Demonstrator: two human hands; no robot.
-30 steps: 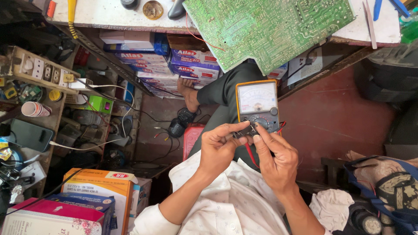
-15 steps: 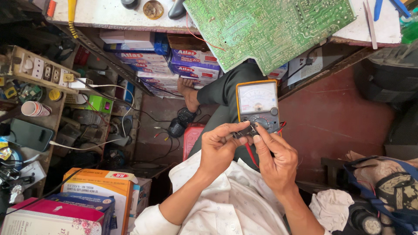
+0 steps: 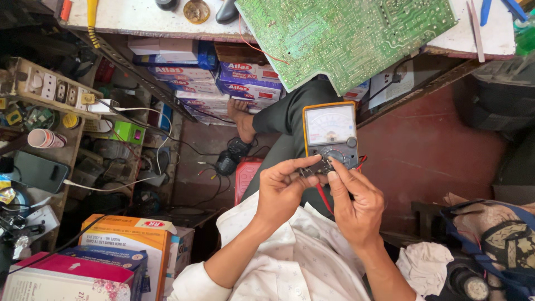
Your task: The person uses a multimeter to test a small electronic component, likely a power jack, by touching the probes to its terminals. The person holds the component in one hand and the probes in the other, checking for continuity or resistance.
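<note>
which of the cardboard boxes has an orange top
The box at lower left, beside the person's left elbow: its top and side are orange. The stacked boxes under the bench are blue and white instead.

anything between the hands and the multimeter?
Nothing visible. The left hand already pinches the lower left edge of the analog multimeter, and the right hand has its fingertips by the selector dial. The red lead runs below, between the hands, blocking neither.

The person wears a white patterned shirt with rolled sleeves and dark trousers.
</note>
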